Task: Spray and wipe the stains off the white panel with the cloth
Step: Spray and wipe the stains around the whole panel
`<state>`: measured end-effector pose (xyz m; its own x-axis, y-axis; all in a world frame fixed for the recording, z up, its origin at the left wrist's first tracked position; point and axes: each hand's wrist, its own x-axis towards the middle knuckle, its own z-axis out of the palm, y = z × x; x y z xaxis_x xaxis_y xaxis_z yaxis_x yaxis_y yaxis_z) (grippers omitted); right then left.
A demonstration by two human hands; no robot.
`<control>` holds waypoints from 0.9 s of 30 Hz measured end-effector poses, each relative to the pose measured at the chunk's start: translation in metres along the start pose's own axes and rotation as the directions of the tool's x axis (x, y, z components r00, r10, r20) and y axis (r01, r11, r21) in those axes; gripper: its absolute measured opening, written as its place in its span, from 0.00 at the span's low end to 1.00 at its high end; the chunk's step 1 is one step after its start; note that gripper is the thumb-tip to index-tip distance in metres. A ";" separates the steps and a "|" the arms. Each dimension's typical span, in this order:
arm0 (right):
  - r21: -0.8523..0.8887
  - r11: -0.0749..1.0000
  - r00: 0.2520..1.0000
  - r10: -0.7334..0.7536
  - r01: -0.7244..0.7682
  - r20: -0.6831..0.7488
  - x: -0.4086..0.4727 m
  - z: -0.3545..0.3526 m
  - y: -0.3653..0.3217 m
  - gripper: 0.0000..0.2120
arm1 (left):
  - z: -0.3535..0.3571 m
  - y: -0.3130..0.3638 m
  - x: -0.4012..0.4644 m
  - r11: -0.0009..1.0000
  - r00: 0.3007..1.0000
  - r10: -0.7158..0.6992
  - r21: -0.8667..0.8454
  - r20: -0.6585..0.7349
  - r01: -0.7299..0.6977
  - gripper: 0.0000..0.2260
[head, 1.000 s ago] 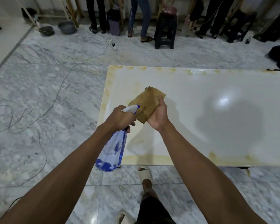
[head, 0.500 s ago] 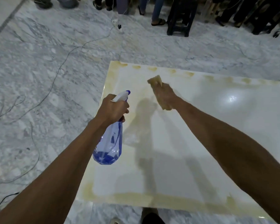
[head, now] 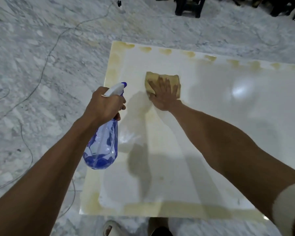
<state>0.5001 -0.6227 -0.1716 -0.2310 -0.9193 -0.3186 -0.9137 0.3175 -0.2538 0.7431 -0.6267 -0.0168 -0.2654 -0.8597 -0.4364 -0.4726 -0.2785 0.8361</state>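
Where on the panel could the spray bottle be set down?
The white panel is bare right of the right hand and cloth. Another bare patch lies nearer, between the forearms. Crowding is only around the cloth, with the left hand holding the spray bottle over the left edge.

1 panel (head: pixel 211 133), 1 cloth (head: pixel 174 79), 1 spray bottle (head: pixel 103 143)

Most of the white panel (head: pixel 228 133) lies bare to the right of the cloth (head: pixel 162 79). The spray bottle (head: pixel 102 143) hangs over its left edge. Loose cables (head: pixel 46 65) cross the marble floor (head: pixel 32 108) on the left; a dark stool (head: pixel 188 5) stands well beyond.
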 end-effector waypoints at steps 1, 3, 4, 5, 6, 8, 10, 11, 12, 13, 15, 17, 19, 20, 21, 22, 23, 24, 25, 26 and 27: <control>-0.007 1.000 1.000 0.011 -0.011 0.015 -0.025 0.010 -0.005 0.29 | -0.003 -0.004 -0.015 1.000 1.000 -0.009 -0.021 0.014 0.009 0.08; -0.071 0.997 0.998 0.038 -0.034 0.046 -0.080 0.037 -0.016 0.28 | -0.009 -0.010 -0.046 0.998 0.998 -0.031 -0.053 0.047 0.033 0.11; -0.103 0.994 0.997 0.048 -0.042 0.063 -0.108 0.048 -0.020 0.28 | -0.012 -0.013 -0.063 0.997 0.997 -0.040 -0.060 0.069 0.044 0.13; -0.109 0.993 0.996 0.054 -0.047 0.069 -0.138 0.060 -0.024 0.29 | -0.013 -0.016 -0.080 0.997 0.995 -0.046 -0.056 0.089 0.051 0.14; -0.090 0.995 0.996 0.043 -0.036 0.077 -0.168 0.068 -0.028 0.32 | -0.014 -0.019 -0.096 0.997 0.993 -0.047 -0.047 0.105 0.052 0.16; -0.043 0.999 0.995 0.014 -0.010 0.096 -0.225 0.088 -0.038 0.32 | -0.018 -0.030 -0.123 0.998 0.991 -0.048 -0.023 0.127 0.051 0.17; -0.015 1.000 0.997 0.004 -0.003 0.078 -0.281 0.108 -0.049 0.29 | -0.020 -0.038 -0.146 0.999 0.989 -0.044 0.001 0.140 0.044 0.18; -0.005 1.000 0.998 0.002 -0.002 0.057 -0.303 0.112 -0.056 0.29 | -0.021 -0.042 -0.157 0.999 0.989 -0.043 0.003 0.144 0.043 0.20; 0.051 0.998 0.994 0.022 -0.028 0.108 -0.319 0.116 -0.063 0.29 | -0.022 -0.043 -0.166 0.999 0.988 -0.042 0.001 0.148 0.042 0.21; 0.078 0.996 0.981 0.028 -0.044 0.192 -0.332 0.111 -0.066 0.29 | -0.023 -0.044 -0.172 0.999 0.988 -0.045 -0.001 0.149 0.046 0.21; 0.134 0.987 0.964 0.052 -0.090 0.262 -0.329 0.107 -0.066 0.28 | -0.027 -0.040 -0.180 0.999 0.987 -0.051 0.006 0.150 0.051 0.20; 0.463 0.853 0.898 0.014 -0.240 0.440 -0.319 0.074 -0.069 0.32 | -0.029 -0.030 -0.178 0.999 0.988 -0.034 0.006 0.147 0.034 0.19; 0.766 0.564 0.933 0.027 -0.310 0.358 -0.306 0.032 -0.057 0.28 | -0.031 -0.015 -0.168 1.000 0.991 -0.011 -0.017 0.134 0.014 0.17; 0.805 0.498 0.942 0.085 -0.323 0.325 -0.295 0.008 -0.050 0.21 | -0.033 -0.006 -0.160 1.000 0.992 0.002 -0.026 0.126 0.002 0.16; 0.841 0.428 0.943 0.125 -0.331 0.308 -0.277 -0.014 -0.039 0.19 | -0.035 0.002 -0.151 0.999 0.993 0.019 -0.029 0.117 -0.015 0.16; 0.875 0.346 0.940 0.150 -0.339 0.305 -0.255 -0.034 -0.029 0.19 | -0.037 0.009 -0.140 0.999 0.994 0.035 -0.033 0.101 -0.032 0.16; 0.895 0.301 0.944 0.150 -0.328 0.295 -0.231 -0.055 -0.021 0.20 | -0.038 0.016 -0.128 0.998 0.996 0.044 -0.037 0.082 -0.041 0.16; 0.906 0.296 0.952 0.150 -0.302 0.268 -0.202 -0.071 -0.020 0.20 | -0.040 0.022 -0.113 0.998 0.997 0.048 -0.041 0.062 -0.046 0.16; 0.898 0.354 0.963 0.165 -0.260 0.214 -0.167 -0.083 -0.020 0.20 | -0.041 0.028 -0.099 0.998 0.998 0.050 -0.043 0.046 -0.048 0.15; 0.864 0.450 0.970 0.190 -0.226 0.155 -0.130 -0.097 -0.024 0.20 | -0.041 0.032 -0.083 0.998 0.998 0.051 -0.046 0.032 -0.050 0.14; 0.797 0.577 0.977 0.202 -0.177 0.071 -0.093 -0.109 -0.029 0.21 | -0.041 0.035 -0.067 0.997 0.998 0.054 -0.048 0.022 -0.053 0.13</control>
<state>0.5123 -0.5718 -0.0354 -0.3865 -0.8175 -0.4270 -0.2194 0.5312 -0.8184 0.7791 -0.5962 0.0553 -0.3089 -0.8641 -0.3974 -0.4165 -0.2527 0.8733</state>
